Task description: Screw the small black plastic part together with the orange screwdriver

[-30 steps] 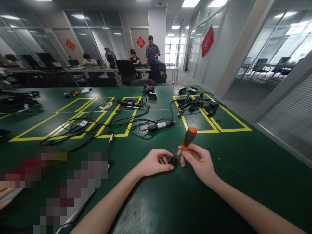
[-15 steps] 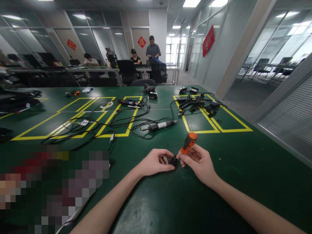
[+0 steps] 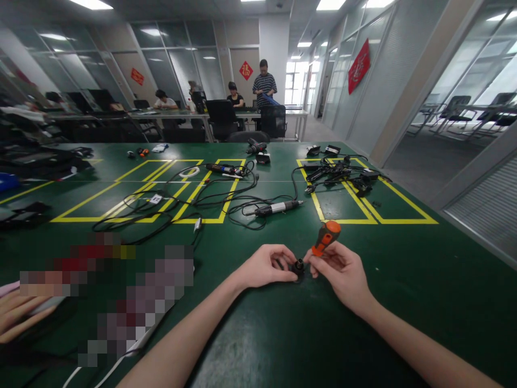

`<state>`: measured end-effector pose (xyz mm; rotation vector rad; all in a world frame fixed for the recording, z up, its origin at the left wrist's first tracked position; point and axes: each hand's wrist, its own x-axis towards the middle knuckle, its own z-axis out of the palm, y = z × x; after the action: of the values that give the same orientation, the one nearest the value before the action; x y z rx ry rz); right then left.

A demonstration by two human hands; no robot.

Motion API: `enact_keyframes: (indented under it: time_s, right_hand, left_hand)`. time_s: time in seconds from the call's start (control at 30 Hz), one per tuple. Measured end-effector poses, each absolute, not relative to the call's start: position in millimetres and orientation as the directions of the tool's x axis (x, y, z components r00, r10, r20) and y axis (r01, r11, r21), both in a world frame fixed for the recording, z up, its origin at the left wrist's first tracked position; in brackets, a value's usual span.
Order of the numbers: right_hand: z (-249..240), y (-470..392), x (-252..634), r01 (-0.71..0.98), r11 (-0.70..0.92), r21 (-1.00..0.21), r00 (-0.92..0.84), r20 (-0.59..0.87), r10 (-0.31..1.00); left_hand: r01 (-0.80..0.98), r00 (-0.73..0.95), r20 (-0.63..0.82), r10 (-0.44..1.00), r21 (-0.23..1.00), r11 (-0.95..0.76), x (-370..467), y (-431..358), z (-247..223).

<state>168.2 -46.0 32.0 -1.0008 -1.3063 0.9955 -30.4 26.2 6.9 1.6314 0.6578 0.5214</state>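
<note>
A small black round part (image 3: pixel 299 268) stands on the green table (image 3: pixel 250 334), with the fingers of my left hand (image 3: pixel 269 265) closed around its left side. Its top shows a metallic ring or tip. My right hand (image 3: pixel 339 269) grips an orange and black screwdriver (image 3: pixel 328 235), its handle leaning up and to the right. The lower end of the screwdriver is hidden behind my right fingers, which are close beside the black part's right side.
Beyond my hands lies a silver and black electric screwdriver (image 3: pixel 277 208) among black cables. Black tools (image 3: pixel 329 172) are piled at the back right, and a drill (image 3: pixel 256 146) sits at the back. Another person's hand (image 3: pixel 24 307) and a pixelated area are at the left.
The whole view has swung slightly left, so things appear farther right. More of the other person's hand shows at the left. My hands hold the same things in nearly the same pose.
</note>
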Motion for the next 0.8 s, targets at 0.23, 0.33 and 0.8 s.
enact_keyframes:
  time_s: [0.23, 0.33, 0.8]
  right_hand:
    - [35.6, -44.9, 165.6, -0.048, 0.299, -0.953, -0.006, 0.300, 0.954]
    - [35.5, -45.6, 164.6, -0.037, 0.286, -0.958, 0.025, 0.285, 0.958]
    - [34.1, -45.7, 167.0, -0.027, 0.271, -0.962, 0.012, 0.271, 0.963]
  left_hand:
    - [0.108, 0.733, -0.033, 0.680, 0.992, -0.068, -31.0, 28.7, 2.3]
    - [0.110, 0.731, -0.035, 0.681, 0.992, -0.068, -31.1, 29.4, 0.9]
    - [0.108, 0.731, -0.039, 0.682, 0.992, -0.059, -30.3, 29.4, 0.6]
